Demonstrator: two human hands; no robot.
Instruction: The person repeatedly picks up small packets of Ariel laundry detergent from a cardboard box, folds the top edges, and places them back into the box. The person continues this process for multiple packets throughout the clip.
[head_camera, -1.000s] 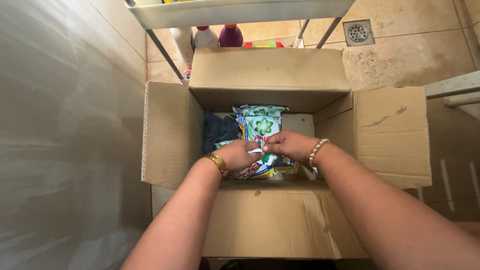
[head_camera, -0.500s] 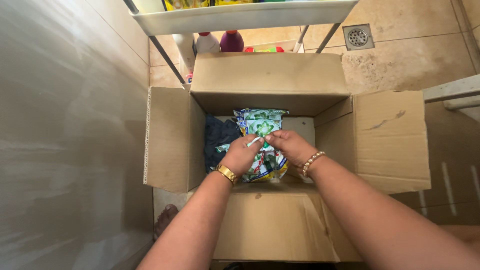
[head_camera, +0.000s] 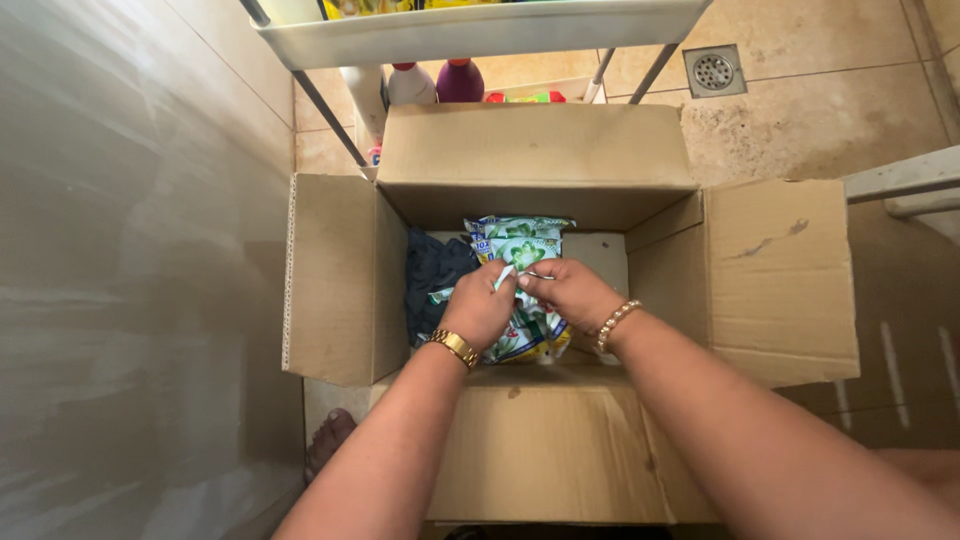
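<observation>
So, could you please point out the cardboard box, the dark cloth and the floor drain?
cardboard box (head_camera: 770, 270), head view, right flap.
dark cloth (head_camera: 432, 275), head view, its middle.
floor drain (head_camera: 713, 70), head view, grate centre.

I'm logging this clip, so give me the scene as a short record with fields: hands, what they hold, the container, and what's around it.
left hand: pinching the top edge of a packet
right hand: pinching the same edge, fingers meeting the left's
held item: green and white packet
container: open cardboard box, flaps spread
also in box: dark cloth, left of packets
behind box: white rack, two bottles
floor: floor drain
</observation>
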